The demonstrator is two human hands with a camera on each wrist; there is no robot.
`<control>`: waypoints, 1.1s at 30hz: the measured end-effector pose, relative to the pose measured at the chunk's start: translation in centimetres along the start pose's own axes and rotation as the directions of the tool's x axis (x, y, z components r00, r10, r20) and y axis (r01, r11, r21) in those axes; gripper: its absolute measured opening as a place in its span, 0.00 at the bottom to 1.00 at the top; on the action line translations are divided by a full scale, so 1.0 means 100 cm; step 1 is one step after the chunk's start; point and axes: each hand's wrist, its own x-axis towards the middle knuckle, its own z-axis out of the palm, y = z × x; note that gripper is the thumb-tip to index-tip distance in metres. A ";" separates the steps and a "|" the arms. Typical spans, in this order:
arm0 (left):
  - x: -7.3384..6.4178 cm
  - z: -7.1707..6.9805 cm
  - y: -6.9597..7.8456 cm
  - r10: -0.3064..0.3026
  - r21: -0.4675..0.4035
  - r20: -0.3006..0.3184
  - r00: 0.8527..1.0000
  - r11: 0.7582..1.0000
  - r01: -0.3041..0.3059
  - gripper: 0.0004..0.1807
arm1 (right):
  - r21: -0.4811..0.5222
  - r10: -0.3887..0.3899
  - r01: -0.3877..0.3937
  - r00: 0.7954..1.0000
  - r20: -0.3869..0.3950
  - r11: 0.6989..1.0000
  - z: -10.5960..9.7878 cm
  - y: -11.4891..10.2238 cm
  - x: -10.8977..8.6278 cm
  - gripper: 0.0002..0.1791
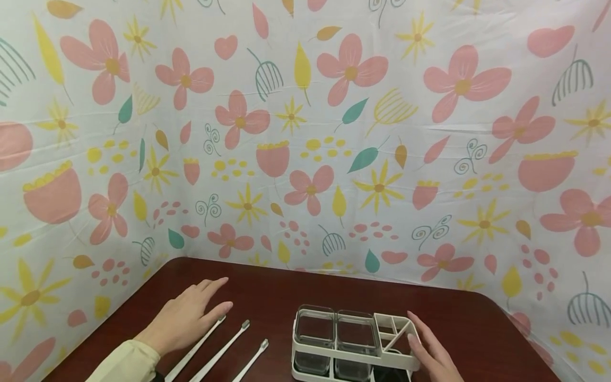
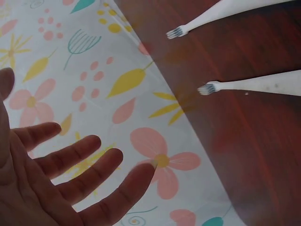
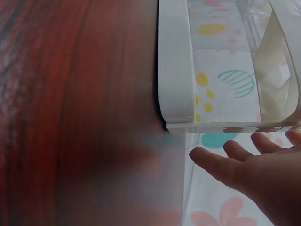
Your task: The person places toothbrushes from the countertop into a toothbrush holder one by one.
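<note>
Three white toothbrushes (image 1: 218, 352) with greyish bristles lie side by side on the dark table, and two of them (image 2: 263, 84) appear in the left wrist view. My left hand (image 1: 183, 317) is just left of them, fingers spread and palm empty. A white toothbrush holder (image 1: 350, 354) stands to the right, with two clear cups (image 1: 315, 328) in its frame and a divided section (image 1: 392, 331) at its right end. Beside that end is my right hand (image 1: 433, 351), its fingers extended close along the holder's side. Whether they touch it I cannot tell.
The reddish-brown table (image 1: 267, 289) has rounded far corners. A white cloth (image 1: 305, 233) printed with flowers and leaves hangs behind it and along the sides.
</note>
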 end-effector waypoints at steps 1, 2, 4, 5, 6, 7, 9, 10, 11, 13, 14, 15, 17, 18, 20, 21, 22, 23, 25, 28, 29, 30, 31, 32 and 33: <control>0.000 0.000 -0.001 -0.016 0.002 -0.001 1.000 1.000 0.016 0.38 | 0.025 0.003 -0.003 1.000 0.013 1.000 0.000 0.002 0.000 0.31; 0.000 0.001 -0.003 -0.029 0.004 0.000 1.000 1.000 0.029 0.39 | 0.044 0.005 -0.006 1.000 0.026 0.999 -0.001 0.003 0.000 0.31; 0.000 0.002 -0.006 -0.049 0.007 0.005 0.999 0.999 0.049 0.39 | 0.061 -0.004 0.001 0.999 0.037 0.998 -0.002 0.005 0.000 0.26; 0.000 0.003 -0.008 -0.058 0.007 0.010 0.998 0.998 0.058 0.39 | 0.071 -0.010 0.007 0.999 0.040 0.997 -0.002 0.006 0.000 0.23; 0.000 0.005 -0.010 -0.067 0.007 0.017 0.998 0.998 0.066 0.39 | 0.084 -0.012 0.008 0.999 0.051 0.996 -0.003 0.006 0.000 0.20; 0.000 0.006 -0.013 -0.079 0.002 0.031 0.996 0.997 0.079 0.39 | 0.083 -0.021 0.015 0.998 0.062 0.996 -0.004 0.007 0.000 0.20; 0.000 0.009 -0.018 -0.105 -0.009 0.063 0.992 0.994 0.105 0.36 | 0.084 -0.044 0.036 0.995 0.091 0.996 -0.006 0.008 0.000 0.19; 0.001 0.011 -0.021 -0.119 -0.017 0.084 0.989 0.993 0.121 0.34 | 0.086 -0.058 0.049 0.993 0.107 0.995 -0.008 0.009 0.000 0.20; 0.001 0.013 -0.024 -0.134 -0.026 0.105 0.985 0.990 0.137 0.32 | 0.095 -0.077 0.065 0.988 0.132 0.993 -0.009 0.009 0.001 0.22; 0.001 0.018 -0.030 -0.155 -0.035 0.139 0.978 0.986 0.161 0.29 | 0.119 -0.107 0.086 0.978 0.179 0.989 -0.011 0.011 0.002 0.24; 0.001 0.020 -0.033 -0.164 -0.036 0.156 0.974 0.985 0.171 0.28 | 0.139 -0.116 0.089 0.973 0.201 0.986 -0.012 0.011 0.002 0.25; 0.001 0.022 -0.035 -0.171 -0.036 0.170 0.971 0.983 0.179 0.28 | 0.158 -0.126 0.092 0.967 0.222 0.983 -0.013 0.012 0.003 0.26; 0.001 0.026 -0.040 -0.182 -0.032 0.193 0.964 0.981 0.191 0.27 | 0.187 -0.140 0.094 0.957 0.253 0.978 -0.014 0.013 0.004 0.26; 0.001 0.028 -0.042 -0.184 -0.027 0.202 0.962 0.981 0.193 0.27 | 0.194 -0.137 0.088 0.957 0.256 0.977 -0.014 0.014 0.004 0.25; 0.001 0.032 -0.046 -0.190 -0.019 0.219 0.957 0.980 0.199 0.27 | 0.189 -0.133 0.086 0.960 0.248 0.978 -0.014 0.015 0.004 0.24; 0.001 0.034 -0.047 -0.193 -0.015 0.226 0.955 0.979 0.201 0.27 | 0.184 -0.129 0.085 0.962 0.240 0.979 -0.014 0.016 0.004 0.23; 0.001 0.035 -0.048 -0.195 -0.011 0.232 0.953 0.979 0.203 0.27 | 0.175 -0.118 0.079 0.967 0.225 0.981 -0.013 0.016 0.004 0.22; 0.001 0.037 -0.050 -0.198 -0.009 0.240 0.950 0.978 0.206 0.27 | 0.164 -0.110 0.076 0.971 0.211 0.984 -0.012 0.016 0.004 0.22; 0.002 0.040 -0.051 -0.210 -0.007 0.258 0.943 0.976 0.219 0.26 | 0.156 -0.098 0.068 0.976 0.193 0.985 -0.011 0.017 0.004 0.21; 0.002 0.043 -0.053 -0.226 -0.010 0.288 0.931 0.971 0.239 0.25 | 0.157 -0.093 0.064 0.979 0.183 0.986 -0.010 0.017 0.005 0.21; 0.003 0.044 -0.054 -0.231 -0.011 0.298 0.926 0.969 0.246 0.25 | 0.163 -0.113 0.082 0.975 0.190 0.983 -0.010 0.017 0.005 0.22; 0.003 0.045 -0.055 -0.236 -0.011 0.305 0.923 0.968 0.251 0.24 | 0.170 -0.126 0.093 0.973 0.195 0.981 -0.010 0.018 0.005 0.23; 0.003 0.046 -0.055 -0.240 -0.011 0.312 0.919 0.967 0.256 0.24 | 0.176 -0.135 0.101 0.971 0.195 0.979 -0.010 0.018 0.005 0.23; 0.003 0.047 -0.056 -0.243 -0.010 0.317 0.917 0.966 0.259 0.24 | 0.180 -0.151 0.115 0.969 0.198 0.977 -0.009 0.019 0.005 0.24; 0.003 0.048 -0.056 -0.246 -0.011 0.319 0.915 0.965 0.263 0.23 | 0.189 -0.165 0.127 0.966 0.201 0.974 -0.009 0.019 0.005 0.25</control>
